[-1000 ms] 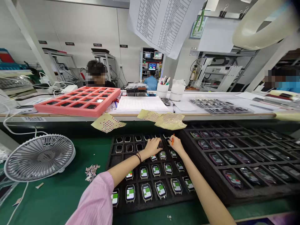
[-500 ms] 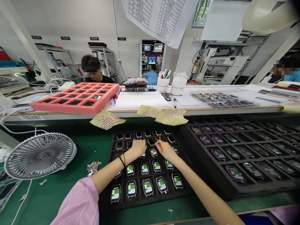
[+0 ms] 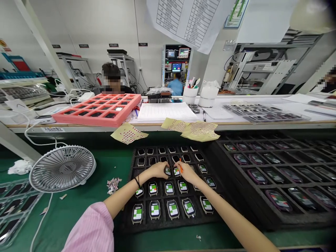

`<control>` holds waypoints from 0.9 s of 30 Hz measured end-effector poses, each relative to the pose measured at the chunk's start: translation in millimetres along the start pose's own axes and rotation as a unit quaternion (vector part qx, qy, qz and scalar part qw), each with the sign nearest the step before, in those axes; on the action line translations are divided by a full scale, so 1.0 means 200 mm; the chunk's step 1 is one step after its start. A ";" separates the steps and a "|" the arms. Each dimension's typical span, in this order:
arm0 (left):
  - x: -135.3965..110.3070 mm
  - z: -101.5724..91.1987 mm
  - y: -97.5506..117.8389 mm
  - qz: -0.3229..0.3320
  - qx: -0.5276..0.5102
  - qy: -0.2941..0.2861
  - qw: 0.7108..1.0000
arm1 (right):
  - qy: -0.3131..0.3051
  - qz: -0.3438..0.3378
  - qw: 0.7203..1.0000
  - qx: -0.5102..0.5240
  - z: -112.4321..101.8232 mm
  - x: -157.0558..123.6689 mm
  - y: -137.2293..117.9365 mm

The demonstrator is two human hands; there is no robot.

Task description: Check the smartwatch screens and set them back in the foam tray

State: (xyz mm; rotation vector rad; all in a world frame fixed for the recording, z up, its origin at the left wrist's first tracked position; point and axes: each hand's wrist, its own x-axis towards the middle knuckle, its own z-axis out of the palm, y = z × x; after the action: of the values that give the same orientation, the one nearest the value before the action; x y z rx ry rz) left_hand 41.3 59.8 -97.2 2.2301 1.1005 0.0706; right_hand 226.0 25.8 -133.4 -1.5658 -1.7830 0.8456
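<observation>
My left hand has its thumb and fingers closed around the edges of a smartwatch with a lit screen, in the middle of a black foam tray. A slim orange tool sticks up from my right hand, whose fingers are pinched on it; its tip is hidden. Just beside those fingers is another lit smartwatch. Watches in the near rows show green and white screens, while the far rows are dark. My right forearm covers part of the tray's right side.
A second black foam tray of watches stands at the right. To the left are a white fan, paper scraps and clear trays. Dotted yellow sheets hang from the shelf, which bears a pink foam tray. A person sits behind it.
My left hand has shifted slightly and opened from a fist-like shape to fingers around a watch. My right hand remains by the middle watches with the orange tool. The view has turned a little left.
</observation>
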 end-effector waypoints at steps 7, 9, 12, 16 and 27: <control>-0.05 0.00 -0.06 -0.002 -0.222 0.093 0.971 | 0.001 0.030 0.980 0.196 -0.02 0.02 -0.03; -0.08 -0.03 -0.07 -0.004 -0.283 0.120 0.952 | -0.002 0.030 0.965 0.260 -0.05 0.03 -0.08; -0.12 -0.10 -0.07 -0.003 -0.342 0.161 0.926 | -0.012 0.015 0.942 0.335 -0.11 0.07 -0.21; -0.19 -0.18 -0.04 0.013 -0.431 0.201 0.880 | -0.040 -0.017 0.914 0.402 -0.17 0.10 -0.37; -0.29 -0.22 0.04 0.008 -0.486 0.239 0.841 | -0.053 -0.045 0.905 0.420 -0.15 0.09 -0.39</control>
State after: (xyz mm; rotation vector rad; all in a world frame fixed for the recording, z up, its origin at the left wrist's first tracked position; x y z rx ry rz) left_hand -5.1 36.9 -45.6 1.2957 0.9552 1.0089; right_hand 199.7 37.7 -52.5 -0.8683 -1.2504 1.4231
